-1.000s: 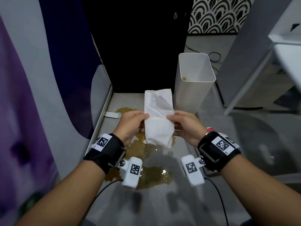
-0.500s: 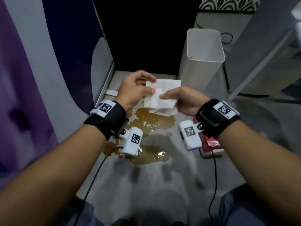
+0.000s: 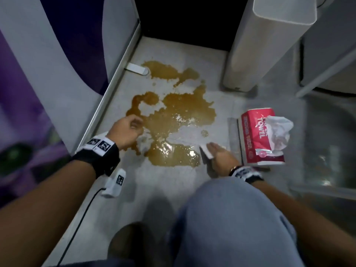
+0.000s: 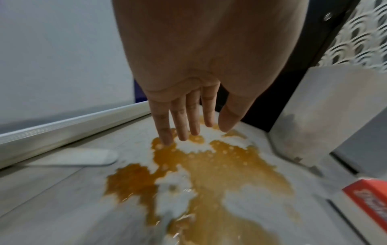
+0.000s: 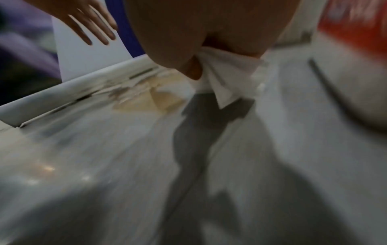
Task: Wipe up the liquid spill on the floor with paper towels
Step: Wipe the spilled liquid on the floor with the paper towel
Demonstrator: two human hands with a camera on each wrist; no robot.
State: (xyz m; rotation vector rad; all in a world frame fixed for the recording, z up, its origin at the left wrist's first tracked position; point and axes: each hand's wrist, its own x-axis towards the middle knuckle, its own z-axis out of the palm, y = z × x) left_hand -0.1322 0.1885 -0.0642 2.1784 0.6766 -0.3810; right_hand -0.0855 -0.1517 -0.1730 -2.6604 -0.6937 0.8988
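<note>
A brown liquid spill [image 3: 179,120] spreads over the pale floor in the head view. My right hand [image 3: 212,151] hovers low at the spill's near right edge and pinches a folded white paper towel [image 3: 206,153]; the right wrist view shows the paper towel [image 5: 226,79] hanging from under the palm just above the floor. My left hand [image 3: 133,128] is over the spill's left edge and holds nothing. In the left wrist view my left hand's [image 4: 188,131] fingers are straight, spread above the spill [image 4: 220,167].
A red paper towel pack [image 3: 258,139] with a sheet sticking out lies right of the spill. A tall white bin [image 3: 248,47] stands at the back right. A wall rail [image 3: 113,81] runs along the left, with a small white piece [image 3: 135,68] beside it. My knee [image 3: 231,218] is in front.
Both hands held the towel up and folded it; now the left hand has let go, both hands have dropped to the floor, and the right hand alone carries the folded towel.
</note>
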